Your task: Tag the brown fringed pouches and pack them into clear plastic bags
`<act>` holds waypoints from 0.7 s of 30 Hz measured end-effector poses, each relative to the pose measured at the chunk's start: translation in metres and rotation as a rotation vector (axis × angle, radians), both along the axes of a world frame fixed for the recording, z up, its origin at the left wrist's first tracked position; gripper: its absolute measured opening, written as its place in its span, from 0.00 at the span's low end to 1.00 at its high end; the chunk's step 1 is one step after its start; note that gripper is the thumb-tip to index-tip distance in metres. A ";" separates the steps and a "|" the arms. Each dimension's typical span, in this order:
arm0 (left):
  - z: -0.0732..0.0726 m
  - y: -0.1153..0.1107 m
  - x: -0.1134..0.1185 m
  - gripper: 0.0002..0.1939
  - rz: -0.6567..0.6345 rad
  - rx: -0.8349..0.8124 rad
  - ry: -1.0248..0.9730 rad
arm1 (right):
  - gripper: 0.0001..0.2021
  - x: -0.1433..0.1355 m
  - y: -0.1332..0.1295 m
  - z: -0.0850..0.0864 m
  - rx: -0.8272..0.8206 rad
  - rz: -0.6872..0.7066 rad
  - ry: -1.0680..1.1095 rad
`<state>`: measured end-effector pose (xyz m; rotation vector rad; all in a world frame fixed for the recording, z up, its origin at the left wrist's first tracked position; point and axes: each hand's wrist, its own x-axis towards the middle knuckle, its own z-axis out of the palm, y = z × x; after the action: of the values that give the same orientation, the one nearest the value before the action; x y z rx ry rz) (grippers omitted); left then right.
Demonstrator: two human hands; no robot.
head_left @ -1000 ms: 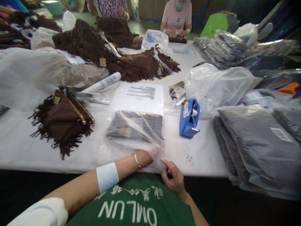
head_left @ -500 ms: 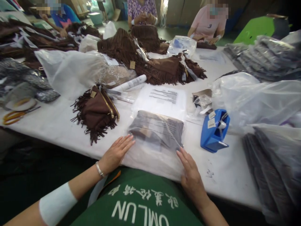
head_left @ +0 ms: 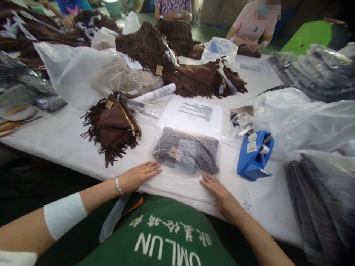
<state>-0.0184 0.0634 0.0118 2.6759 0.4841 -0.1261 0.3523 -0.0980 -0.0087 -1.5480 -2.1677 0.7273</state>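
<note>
A dark pouch in a clear plastic bag (head_left: 188, 149) lies flat on the white table in front of me, a pale tag showing through the plastic. My left hand (head_left: 142, 175) rests at the bag's near left corner, fingers stretched out and flat. At the near right edge lies my right hand (head_left: 217, 188), its fingers extended too. Neither hand grips anything. Beyond the pouch is a stack of printed clear bags (head_left: 194, 112). To the left sits a brown fringed purse (head_left: 115, 127) with a gold zipper and a tag.
A blue tape dispenser (head_left: 251, 160) stands to the right. Bagged dark items (head_left: 310, 199) are piled at the right edge. Brown fringed bags (head_left: 199, 77) and loose plastic cover the far side. Orange-handled scissors (head_left: 11, 127) lie at left. Several co-workers (head_left: 252, 26) sit across the table.
My right hand has slid left and inward along the bag's near edge, and the plastic over the pouch lies flatter. The view has shifted slightly.
</note>
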 end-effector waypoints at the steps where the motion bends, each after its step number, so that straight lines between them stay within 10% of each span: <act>1: 0.005 0.002 -0.001 0.42 -0.018 -0.044 0.006 | 0.42 0.003 -0.001 0.005 -0.031 0.025 -0.005; 9: 0.049 0.011 -0.038 0.39 -0.101 -0.324 0.007 | 0.34 0.047 -0.032 0.046 -0.166 0.058 -0.134; 18: 0.003 0.014 -0.019 0.26 -0.197 -0.117 -0.223 | 0.29 0.028 -0.007 -0.002 0.188 0.209 -0.117; 21: -0.004 0.007 -0.018 0.19 0.088 -0.208 -0.344 | 0.22 0.026 -0.009 -0.007 0.188 0.073 0.023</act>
<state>-0.0361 0.0709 0.0081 2.4002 0.4490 0.2903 0.3779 -0.1075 -0.0156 -1.3650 -2.2154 0.5425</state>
